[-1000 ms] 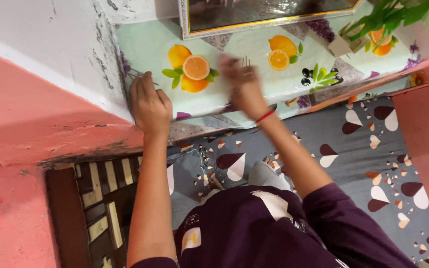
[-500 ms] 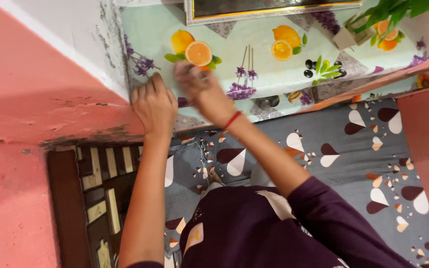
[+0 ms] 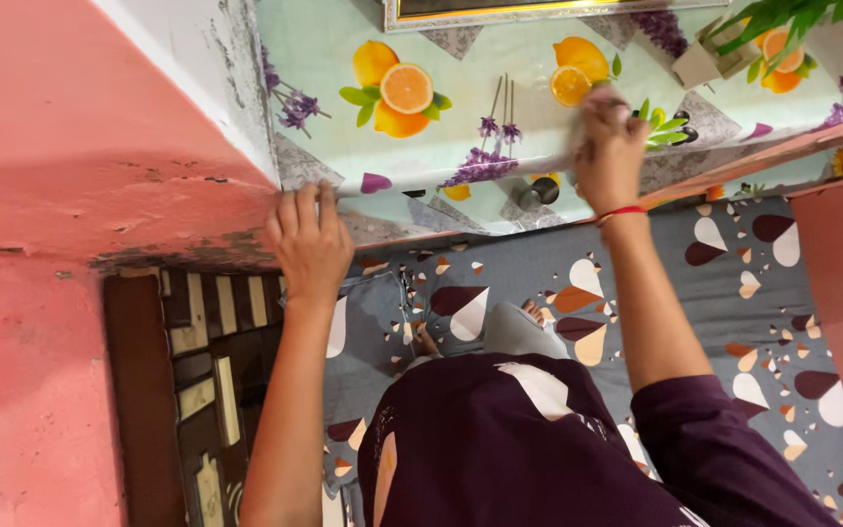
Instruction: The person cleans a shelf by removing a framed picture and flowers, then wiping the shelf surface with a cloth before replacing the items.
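Even indoor light, right hand perhaps blurred

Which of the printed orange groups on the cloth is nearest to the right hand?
The middle group, a whole orange with a half slice, just above-left of the right hand. The left group and the one under the plant lie farther off.

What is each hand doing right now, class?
Left hand: fingers flat on the fruit-print cover edge.
Right hand: fingers curled on the cover; holding anything cannot be told.

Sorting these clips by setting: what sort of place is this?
Likely a home room: a shelf with a fruit-print cover, a framed picture above it, and a heart-print bedsheet underfoot.
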